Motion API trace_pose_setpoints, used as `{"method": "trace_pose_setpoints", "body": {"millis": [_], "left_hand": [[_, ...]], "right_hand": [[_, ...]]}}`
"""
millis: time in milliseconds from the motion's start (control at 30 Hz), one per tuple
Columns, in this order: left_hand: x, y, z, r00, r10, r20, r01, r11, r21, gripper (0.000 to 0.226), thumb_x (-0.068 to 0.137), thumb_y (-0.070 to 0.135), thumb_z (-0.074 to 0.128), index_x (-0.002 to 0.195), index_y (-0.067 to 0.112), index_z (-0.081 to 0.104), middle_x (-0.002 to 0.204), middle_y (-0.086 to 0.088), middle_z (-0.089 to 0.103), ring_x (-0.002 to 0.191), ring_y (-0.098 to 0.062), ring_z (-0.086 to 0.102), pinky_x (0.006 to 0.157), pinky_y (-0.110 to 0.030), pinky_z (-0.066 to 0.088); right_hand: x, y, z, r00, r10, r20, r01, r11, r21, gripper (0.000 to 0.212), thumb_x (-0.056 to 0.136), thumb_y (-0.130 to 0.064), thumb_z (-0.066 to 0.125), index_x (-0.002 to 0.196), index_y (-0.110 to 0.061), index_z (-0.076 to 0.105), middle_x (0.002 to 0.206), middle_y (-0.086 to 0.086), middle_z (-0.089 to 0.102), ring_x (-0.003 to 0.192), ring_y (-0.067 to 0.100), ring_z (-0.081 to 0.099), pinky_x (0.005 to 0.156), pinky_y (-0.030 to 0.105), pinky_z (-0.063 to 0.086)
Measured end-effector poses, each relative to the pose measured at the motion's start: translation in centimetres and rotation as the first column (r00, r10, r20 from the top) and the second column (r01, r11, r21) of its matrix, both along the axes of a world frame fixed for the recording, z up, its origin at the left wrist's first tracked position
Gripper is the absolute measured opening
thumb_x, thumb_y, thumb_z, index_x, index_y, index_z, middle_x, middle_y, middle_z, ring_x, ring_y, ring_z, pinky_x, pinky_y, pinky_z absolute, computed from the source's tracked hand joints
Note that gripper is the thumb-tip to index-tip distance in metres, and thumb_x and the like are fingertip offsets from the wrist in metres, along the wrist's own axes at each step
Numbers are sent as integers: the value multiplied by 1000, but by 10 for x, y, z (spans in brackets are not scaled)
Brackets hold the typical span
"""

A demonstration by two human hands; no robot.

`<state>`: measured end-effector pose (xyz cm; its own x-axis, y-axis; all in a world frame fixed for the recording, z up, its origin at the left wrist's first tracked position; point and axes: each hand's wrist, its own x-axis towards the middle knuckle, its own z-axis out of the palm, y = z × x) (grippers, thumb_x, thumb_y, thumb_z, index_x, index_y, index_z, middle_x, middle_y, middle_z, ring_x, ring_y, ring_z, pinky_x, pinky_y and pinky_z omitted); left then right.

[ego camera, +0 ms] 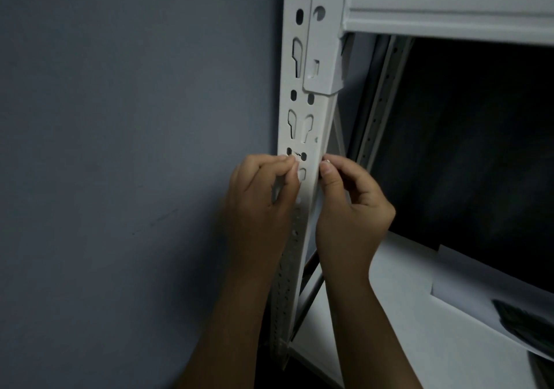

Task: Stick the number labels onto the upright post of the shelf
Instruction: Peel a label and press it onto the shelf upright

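Forearms nearest lens, both raised to post (302,112). Post: white steel, slotted, rigid; takes firm press. Your left hand (260,196) and right hand (350,205): fingers curled, tips pinching at post face, one each side. Label (297,155): mostly hidden, small dark mark between tips. Likely thin, limp, tacky; hold by edges, keep taut.
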<state>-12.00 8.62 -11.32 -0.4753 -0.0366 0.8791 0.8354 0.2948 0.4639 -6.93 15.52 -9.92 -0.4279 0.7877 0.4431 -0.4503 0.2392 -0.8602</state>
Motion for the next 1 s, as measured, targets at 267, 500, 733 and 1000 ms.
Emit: {"method": "trace_pose_setpoints", "body": {"millis": [267, 500, 733, 1000], "left_hand": [[0, 0, -2, 1000, 23, -8, -24, 1000, -19, 14, 89, 18, 61, 90, 8, 70, 94, 1, 61, 86, -19, 61, 66, -39, 54], [0, 0, -2, 1000, -15, 16, 15, 1000, 10, 16, 89, 20, 59, 91, 8, 69, 95, 12, 55, 86, -19, 61, 65, -41, 54], [2, 1, 2, 998, 8, 55, -9, 1000, 10, 19, 89, 25, 57, 89, 11, 69, 97, 13, 52, 86, -17, 61, 63, -38, 54], [0, 0, -1, 999, -6, 48, 5, 1000, 3, 16, 89, 22, 59, 90, 10, 69, 94, 8, 57, 86, -18, 61, 65, -38, 53]], "right_hand": [[0, -1, 1, 1000, 15, -4, -15, 1000, -20, 14, 88, -9, 66, 95, -19, 72, 94, 0, 72, 88, 7, 67, 75, 12, 52], [1, 0, 1, 1000, 17, -8, -17, 1000, -19, 15, 88, -8, 67, 94, -21, 72, 93, -1, 72, 88, 7, 67, 75, 12, 52], [0, -1, 1, 1000, 15, -5, -15, 1000, -17, 14, 88, -9, 66, 95, -19, 72, 94, -1, 72, 89, 9, 67, 77, 15, 53], [0, -1, 0, 1000, 9, -5, -9, 1000, -16, 15, 88, -9, 66, 95, -21, 71, 93, -3, 72, 90, 8, 67, 78, 17, 54]]}}
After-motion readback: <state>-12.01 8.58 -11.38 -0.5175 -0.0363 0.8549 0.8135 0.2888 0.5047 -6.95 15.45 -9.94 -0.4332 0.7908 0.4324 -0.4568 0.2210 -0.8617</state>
